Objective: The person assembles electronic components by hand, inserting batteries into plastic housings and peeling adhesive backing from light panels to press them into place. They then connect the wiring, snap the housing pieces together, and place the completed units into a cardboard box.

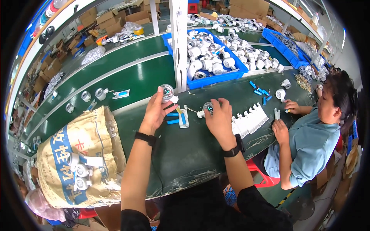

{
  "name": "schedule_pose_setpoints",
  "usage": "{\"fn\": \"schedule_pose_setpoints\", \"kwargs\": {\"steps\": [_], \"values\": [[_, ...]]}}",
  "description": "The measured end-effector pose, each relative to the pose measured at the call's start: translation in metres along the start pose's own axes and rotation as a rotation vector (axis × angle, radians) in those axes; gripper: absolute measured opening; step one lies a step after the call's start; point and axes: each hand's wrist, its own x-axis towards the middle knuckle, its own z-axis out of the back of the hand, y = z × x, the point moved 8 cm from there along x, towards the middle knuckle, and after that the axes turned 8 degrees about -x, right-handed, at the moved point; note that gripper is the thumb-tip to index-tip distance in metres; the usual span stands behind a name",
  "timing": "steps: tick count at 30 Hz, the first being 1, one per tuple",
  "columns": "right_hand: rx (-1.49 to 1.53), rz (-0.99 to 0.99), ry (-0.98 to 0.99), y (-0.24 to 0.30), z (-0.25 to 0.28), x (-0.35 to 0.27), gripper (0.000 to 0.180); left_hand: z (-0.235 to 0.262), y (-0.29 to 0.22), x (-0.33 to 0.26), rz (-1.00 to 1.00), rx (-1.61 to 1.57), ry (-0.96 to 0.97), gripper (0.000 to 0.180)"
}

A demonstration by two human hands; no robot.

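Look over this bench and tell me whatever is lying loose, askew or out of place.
Several small blue cylinders lie scattered at different angles on the green table, loose beside the blue bin. White round parts also sit singly along the belt. The left hand and right hand each hold one round part.

Long green workbench (pixel 185 150) w/ white upright post (pixel 178 46), blue bins (pixel 216 79) behind, cardboard boxes (pixel 115 21) along far wall

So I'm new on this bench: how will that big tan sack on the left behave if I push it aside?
The tan sack sags and creases, so it will probably deform, not slide stiffly. It bulges full of white round parts, so it is likely heavy. Its mouth hangs past the green table edge, so parts may spill.
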Motion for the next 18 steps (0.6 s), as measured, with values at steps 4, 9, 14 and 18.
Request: {"fn": "schedule_pose_setpoints", "kwargs": {"steps": [4, 9, 14, 18], "values": [[0.121, -0.046, 0.111, -0.004, -0.025, -0.008, 0.048, 0.021, -0.004, 0.0, 0.008, -0.09, -0.035, 0.065], [0.024, 0.004, -0.057, 0.007, -0.014, -0.003, 0.042, 0.042, 0.0, -0.01, 0.0, -0.14, -0.106, 0.064], [0.374, 0.385, -0.086, 0.083, -0.015, -0.012, 0.031, 0.029, 0.007, -0.017, -0.006, -0.179, -0.082, 0.063], [0.314, 0.302, 0.082, 0.092, -0.049, -0.009, 0.027, 0.027, 0.002, -0.021, -0.028, -0.167, -0.059, 0.063]]}}
